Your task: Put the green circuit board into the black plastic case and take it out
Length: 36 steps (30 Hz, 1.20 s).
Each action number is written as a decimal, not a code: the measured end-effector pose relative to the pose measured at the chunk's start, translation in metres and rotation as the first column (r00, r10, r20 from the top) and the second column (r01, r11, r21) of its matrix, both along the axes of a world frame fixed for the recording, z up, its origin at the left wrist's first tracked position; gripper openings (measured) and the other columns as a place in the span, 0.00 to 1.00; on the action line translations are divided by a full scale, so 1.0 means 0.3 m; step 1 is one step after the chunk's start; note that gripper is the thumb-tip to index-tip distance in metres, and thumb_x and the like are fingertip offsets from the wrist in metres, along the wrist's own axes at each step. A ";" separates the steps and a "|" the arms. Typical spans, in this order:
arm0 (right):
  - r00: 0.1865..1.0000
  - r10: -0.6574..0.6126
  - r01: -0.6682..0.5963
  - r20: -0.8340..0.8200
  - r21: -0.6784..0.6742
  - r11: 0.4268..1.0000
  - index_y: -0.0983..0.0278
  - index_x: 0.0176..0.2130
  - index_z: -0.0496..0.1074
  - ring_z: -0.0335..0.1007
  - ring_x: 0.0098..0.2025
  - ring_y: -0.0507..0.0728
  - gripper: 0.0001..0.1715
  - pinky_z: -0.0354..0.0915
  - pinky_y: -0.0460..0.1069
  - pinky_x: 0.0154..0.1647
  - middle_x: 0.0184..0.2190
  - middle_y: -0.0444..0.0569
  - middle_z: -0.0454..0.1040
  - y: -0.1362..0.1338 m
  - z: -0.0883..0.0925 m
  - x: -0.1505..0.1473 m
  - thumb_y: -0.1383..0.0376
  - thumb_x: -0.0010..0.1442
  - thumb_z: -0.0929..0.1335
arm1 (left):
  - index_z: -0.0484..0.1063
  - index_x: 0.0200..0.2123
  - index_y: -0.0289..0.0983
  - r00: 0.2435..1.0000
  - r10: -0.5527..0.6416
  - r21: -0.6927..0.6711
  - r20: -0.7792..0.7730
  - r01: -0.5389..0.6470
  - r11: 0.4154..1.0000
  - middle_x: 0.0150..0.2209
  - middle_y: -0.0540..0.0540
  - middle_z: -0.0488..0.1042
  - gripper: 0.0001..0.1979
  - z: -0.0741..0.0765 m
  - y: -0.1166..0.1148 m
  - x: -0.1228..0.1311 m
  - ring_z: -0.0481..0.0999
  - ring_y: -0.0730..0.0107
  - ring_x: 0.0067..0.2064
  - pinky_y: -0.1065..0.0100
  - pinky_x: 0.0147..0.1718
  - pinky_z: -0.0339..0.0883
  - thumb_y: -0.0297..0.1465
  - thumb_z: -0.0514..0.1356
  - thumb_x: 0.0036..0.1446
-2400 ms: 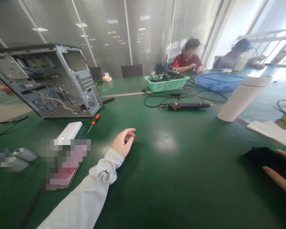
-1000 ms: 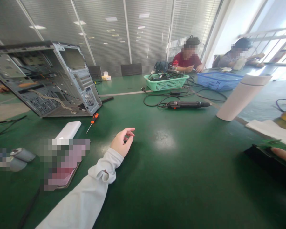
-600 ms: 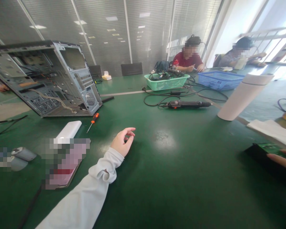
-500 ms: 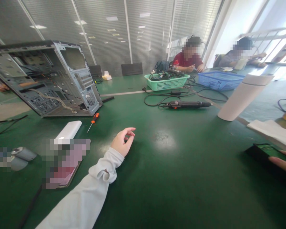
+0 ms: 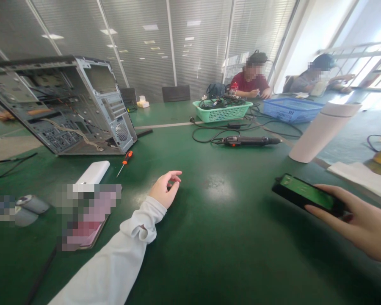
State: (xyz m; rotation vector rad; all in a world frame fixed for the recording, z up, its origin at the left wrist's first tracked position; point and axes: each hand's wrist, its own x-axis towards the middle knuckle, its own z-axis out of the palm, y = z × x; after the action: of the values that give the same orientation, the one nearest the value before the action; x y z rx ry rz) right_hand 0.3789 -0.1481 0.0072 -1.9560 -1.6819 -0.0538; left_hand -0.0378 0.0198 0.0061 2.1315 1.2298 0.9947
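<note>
My left hand (image 5: 165, 189) rests on the green table (image 5: 209, 245) near the middle, its fingers loosely curled and apart with nothing between them. At the right, my right hand (image 5: 362, 218) grips a black box-shaped part with a green circuit face (image 5: 307, 192), thumb on the near side and fingers on the far side. The part is held above the tabletop, over its own shadow. Left of my left hand lie an orange-handled screwdriver (image 5: 127, 157), a white power bank (image 5: 93, 173) and a phone-like flat object (image 5: 95, 224), partly blurred out.
An open computer case (image 5: 92, 106) stands at the left. Behind are a green basket of cables (image 5: 225, 113), a black electric screwdriver (image 5: 250, 141) and a blue basket (image 5: 292, 111). A pale bottle (image 5: 324, 131) and white cloth (image 5: 365, 180) are right. Two people sit across.
My right hand has come further into view from the right edge, carrying the black and green part leftward. My left hand has barely moved.
</note>
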 end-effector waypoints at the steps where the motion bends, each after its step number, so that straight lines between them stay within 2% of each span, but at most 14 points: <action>1: 0.997 0.076 -0.075 -0.024 0.012 0.997 0.58 0.52 0.64 0.66 0.25 0.58 0.40 0.65 0.51 0.19 0.36 0.52 0.69 0.036 0.008 -0.073 0.33 0.54 0.62 | 0.69 0.46 0.36 1.000 0.001 -0.002 -0.003 -0.001 1.000 0.36 0.45 0.76 0.16 0.000 0.000 0.000 0.75 0.67 0.39 0.65 0.37 0.70 0.26 0.53 0.53; 4: 0.925 0.378 -0.375 -0.026 0.080 0.923 0.62 0.53 0.62 0.68 0.35 0.57 0.30 0.71 0.52 0.32 0.43 0.53 0.66 0.135 0.005 -0.288 0.44 0.64 0.60 | 0.69 0.46 0.36 1.000 0.006 -0.010 -0.014 -0.006 1.000 0.36 0.45 0.76 0.16 0.001 -0.001 0.001 0.75 0.66 0.39 0.64 0.37 0.70 0.26 0.53 0.53; 6: 0.863 0.506 -0.503 0.003 0.107 0.858 0.63 0.54 0.61 0.67 0.41 0.57 0.24 0.70 0.52 0.41 0.45 0.52 0.65 0.191 -0.009 -0.412 0.51 0.66 0.59 | 0.70 0.46 0.36 1.000 0.005 -0.014 -0.017 -0.005 1.000 0.36 0.45 0.76 0.16 0.002 -0.003 0.002 0.75 0.66 0.39 0.64 0.37 0.70 0.26 0.53 0.53; 9: 0.799 0.600 -0.598 0.039 0.153 0.787 0.62 0.56 0.59 0.65 0.44 0.57 0.21 0.69 0.52 0.44 0.45 0.52 0.64 0.262 -0.022 -0.552 0.57 0.66 0.60 | 0.70 0.46 0.36 1.000 -0.004 -0.016 -0.019 0.004 1.000 0.36 0.45 0.76 0.16 0.006 -0.007 0.004 0.75 0.66 0.39 0.64 0.38 0.69 0.26 0.53 0.53; 12: 0.749 0.652 -0.662 0.116 0.172 0.730 0.63 0.56 0.59 0.63 0.46 0.59 0.22 0.68 0.54 0.46 0.46 0.52 0.62 0.323 -0.019 -0.631 0.61 0.63 0.63 | 0.70 0.46 0.36 1.000 -0.019 -0.035 -0.024 0.019 0.999 0.36 0.45 0.76 0.16 0.009 -0.007 0.005 0.75 0.66 0.39 0.64 0.37 0.70 0.26 0.52 0.53; 18: 0.751 0.643 -0.659 0.148 0.214 0.721 0.63 0.57 0.58 0.62 0.48 0.59 0.26 0.67 0.54 0.49 0.49 0.53 0.60 0.389 -0.012 -0.666 0.67 0.60 0.65 | 0.73 0.43 0.36 0.999 0.018 -0.046 -0.029 -0.019 0.999 0.38 0.44 0.77 0.17 0.008 0.001 0.002 0.76 0.64 0.40 0.62 0.42 0.69 0.25 0.48 0.55; 22: 0.768 0.634 -0.632 0.088 0.267 0.728 0.63 0.58 0.57 0.61 0.49 0.59 0.26 0.66 0.54 0.50 0.49 0.53 0.60 0.394 -0.020 -0.655 0.67 0.61 0.65 | 0.73 0.42 0.37 1.000 0.000 -0.074 0.000 0.000 0.997 0.41 0.44 0.77 0.17 0.024 -0.013 0.009 0.76 0.62 0.42 0.61 0.45 0.68 0.31 0.47 0.59; 25: 0.781 0.624 -0.600 0.025 0.308 0.738 0.62 0.57 0.57 0.61 0.49 0.59 0.27 0.66 0.55 0.50 0.50 0.53 0.60 0.396 -0.020 -0.649 0.68 0.60 0.65 | 0.71 0.46 0.36 0.998 -0.043 -0.095 0.053 0.048 0.994 0.42 0.44 0.76 0.19 0.039 -0.031 0.017 0.76 0.63 0.41 0.63 0.42 0.69 0.37 0.46 0.60; 30: 0.772 0.635 -0.603 0.023 0.342 0.721 0.63 0.56 0.56 0.60 0.51 0.60 0.29 0.64 0.56 0.53 0.50 0.53 0.60 0.402 -0.026 -0.646 0.69 0.58 0.67 | 0.70 0.47 0.34 0.997 -0.070 -0.103 0.023 0.072 0.992 0.40 0.42 0.75 0.21 0.042 -0.044 0.024 0.75 0.63 0.39 0.64 0.38 0.71 0.40 0.55 0.54; 33: 0.767 0.640 -0.569 -0.044 0.415 0.710 0.64 0.55 0.53 0.61 0.50 0.59 0.30 0.65 0.54 0.52 0.49 0.54 0.61 0.407 -0.041 -0.648 0.68 0.58 0.68 | 0.69 0.47 0.36 0.997 -0.078 -0.095 0.014 0.079 0.992 0.43 0.42 0.75 0.20 0.036 -0.043 0.025 0.74 0.63 0.40 0.63 0.38 0.70 0.40 0.56 0.54; 36: 0.736 0.669 -0.534 -0.103 0.520 0.667 0.64 0.52 0.52 0.62 0.50 0.58 0.24 0.67 0.53 0.49 0.50 0.55 0.60 0.411 -0.050 -0.652 0.66 0.60 0.66 | 0.68 0.48 0.35 0.996 -0.084 -0.099 0.018 0.086 0.991 0.45 0.41 0.74 0.21 0.037 -0.043 0.026 0.74 0.62 0.40 0.62 0.39 0.70 0.40 0.56 0.54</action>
State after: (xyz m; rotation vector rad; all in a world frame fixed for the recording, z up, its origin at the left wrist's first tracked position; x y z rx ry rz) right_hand 0.1832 -0.0249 -0.0079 -0.9254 -1.8309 0.0774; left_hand -0.0301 0.0068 0.0171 2.0781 1.1474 0.8920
